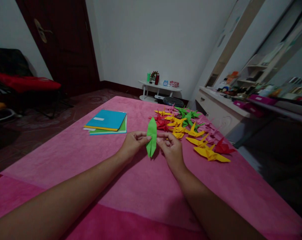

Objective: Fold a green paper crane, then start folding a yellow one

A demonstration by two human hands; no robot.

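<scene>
A green folded paper [152,137], long and pointed at the top with a split lower end, is held upright above the pink cloth. My left hand [135,143] pinches its left edge between thumb and fingers. On the opposite edge, my right hand [171,148] grips it the same way. Just beyond and to the right lie several folded paper cranes in yellow [211,154], red [163,124], green [189,117] and pink. To the left sits a stack of coloured paper sheets [106,119] with a blue one on top.
The pink cloth [111,186] covers the wide surface under my hands. Past its far edge stands a small white table [161,86] with bottles and a plant. A cluttered dresser [221,106] is at the right, a red chair [28,83] and a dark door [63,43] at the left.
</scene>
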